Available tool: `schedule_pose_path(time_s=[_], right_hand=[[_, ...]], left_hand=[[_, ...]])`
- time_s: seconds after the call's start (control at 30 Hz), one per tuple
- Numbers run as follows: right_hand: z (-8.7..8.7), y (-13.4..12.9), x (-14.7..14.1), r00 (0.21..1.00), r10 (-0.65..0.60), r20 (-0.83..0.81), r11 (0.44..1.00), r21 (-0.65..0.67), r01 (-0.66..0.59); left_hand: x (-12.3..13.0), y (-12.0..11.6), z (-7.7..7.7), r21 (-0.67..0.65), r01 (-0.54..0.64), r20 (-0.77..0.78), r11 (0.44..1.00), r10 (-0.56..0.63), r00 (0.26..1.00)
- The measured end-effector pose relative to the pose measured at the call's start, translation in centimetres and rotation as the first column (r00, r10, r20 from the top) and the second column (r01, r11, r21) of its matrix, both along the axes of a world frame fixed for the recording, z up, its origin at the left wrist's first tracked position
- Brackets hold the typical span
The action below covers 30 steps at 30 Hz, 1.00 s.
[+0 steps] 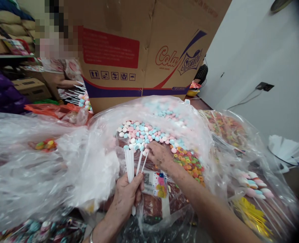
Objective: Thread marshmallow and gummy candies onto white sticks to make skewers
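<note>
Slim white sticks (129, 165) stood bunched in the left hand (127, 190), its grip wrapped around them; two splayed apart, the others overlapped uncountably. The right hand (160, 156) curled by one tip; whether it pinched anything could not be told. Numerous pink, white and blue button candies (140, 132) lay amid clear plastic (101, 131) on the brown table (120, 143), before one cardboard carton (144, 50).

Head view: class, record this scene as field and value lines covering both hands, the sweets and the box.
left hand: holds a bundle of white sticks
right hand: by one stick's tip, at the edge of the pastel sweets; grip unclear
ring-shaped sweets: beside the pastel sweets, to the right
cardboard box: behind the sweets, printed "Cola"
</note>
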State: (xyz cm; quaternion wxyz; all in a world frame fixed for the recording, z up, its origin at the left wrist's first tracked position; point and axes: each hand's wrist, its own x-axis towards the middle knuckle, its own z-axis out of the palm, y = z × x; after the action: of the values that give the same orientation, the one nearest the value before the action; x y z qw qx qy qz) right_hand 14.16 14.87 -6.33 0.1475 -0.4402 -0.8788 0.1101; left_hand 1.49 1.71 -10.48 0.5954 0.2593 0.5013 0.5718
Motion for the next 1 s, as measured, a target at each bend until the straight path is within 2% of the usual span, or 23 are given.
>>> schedule_pose_path(time_s=[0.2,0.33,0.47,0.63,0.83,1.0], right_hand=[[-0.8,-0.5,-0.7,0.970,0.080,0.230,0.995,0.040,-0.092],[-0.2,-0.5,0.9,0.960,-0.004,0.280,1.000,0.021,-0.002],[0.6,0.3,2.7,0.967,-0.129,0.220,0.991,-0.003,0.133],[0.9,1.5,3.0,0.992,-0.122,0.030,0.992,-0.015,0.123],[0.2,1.1,3.0,0.994,-0.101,0.049,0.994,-0.041,0.103],[-0.8,0.7,2.3,0.987,-0.041,0.153,0.999,-0.017,0.044]], left_hand=[[0.0,0.1,-0.3,0.007,0.017,-0.030,1.000,-0.016,0.999],[0.0,0.2,-0.3,-0.015,0.008,-0.022,1.000,-0.009,1.000],[0.0,0.0,0.3,-0.021,-0.012,-0.021,1.000,0.012,1.000],[0.1,-0.1,0.7,-0.020,-0.008,-0.030,1.000,0.007,1.000],[0.0,0.0,0.2,-0.012,0.006,-0.041,1.000,-0.007,0.999],[0.0,0.0,0.1,-0.007,0.003,-0.032,1.000,-0.004,0.999]])
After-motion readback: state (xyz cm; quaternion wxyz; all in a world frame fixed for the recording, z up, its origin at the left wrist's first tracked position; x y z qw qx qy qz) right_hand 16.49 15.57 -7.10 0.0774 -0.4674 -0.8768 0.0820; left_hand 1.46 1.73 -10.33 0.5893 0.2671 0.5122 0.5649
